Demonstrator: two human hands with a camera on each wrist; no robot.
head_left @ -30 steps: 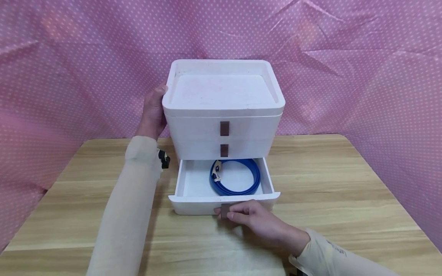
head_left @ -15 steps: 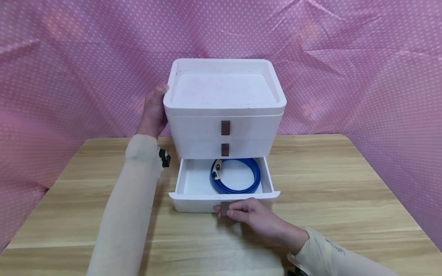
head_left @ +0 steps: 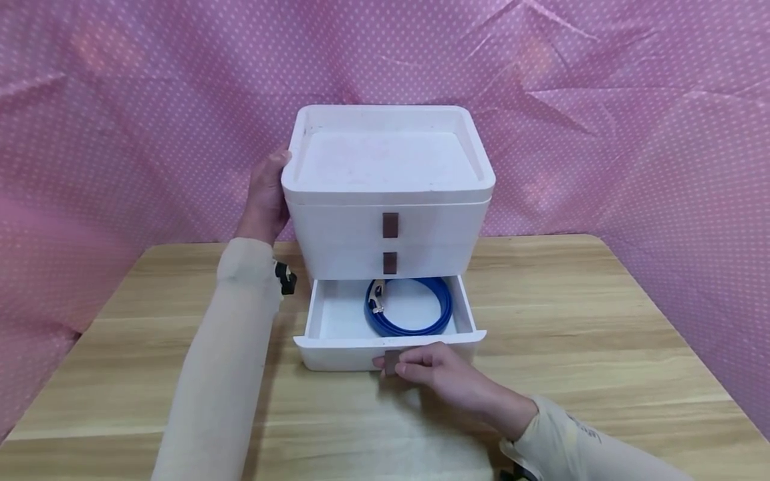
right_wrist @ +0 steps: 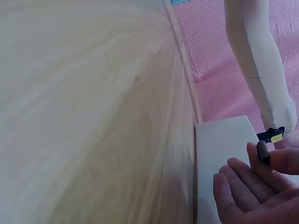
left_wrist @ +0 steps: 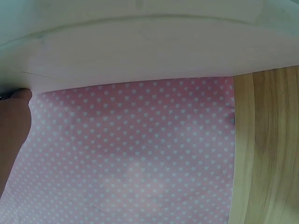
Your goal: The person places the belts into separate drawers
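Observation:
A white drawer cabinet (head_left: 394,194) stands on the table with its bottom drawer (head_left: 337,354) pulled out. In that drawer lies a coiled blue belt (head_left: 448,307) with a pale metal buckle (head_left: 376,299). My right hand (head_left: 448,377) pinches the brown pull tab (head_left: 391,362) on the drawer front; in the right wrist view the tab (right_wrist: 263,152) sits between thumb and forefinger, the other fingers half extended. At the cabinet's upper left side, my left hand (head_left: 267,197) holds on with its thumb at the top rim. Its other fingers are mostly hidden.
Two upper drawers are closed, each with a brown tab (head_left: 390,225). The cabinet's top is a shallow raised-rim tray (head_left: 385,197). A pink dotted cloth (head_left: 571,133) hangs behind the wooden table (head_left: 571,334). Both sleeves carry dark wrist devices, the left one (head_left: 285,278) beside the cabinet.
The bottom drawer has slid slightly inward toward the cabinet, with my right hand still on its tab. My left hand stays at the cabinet's side.

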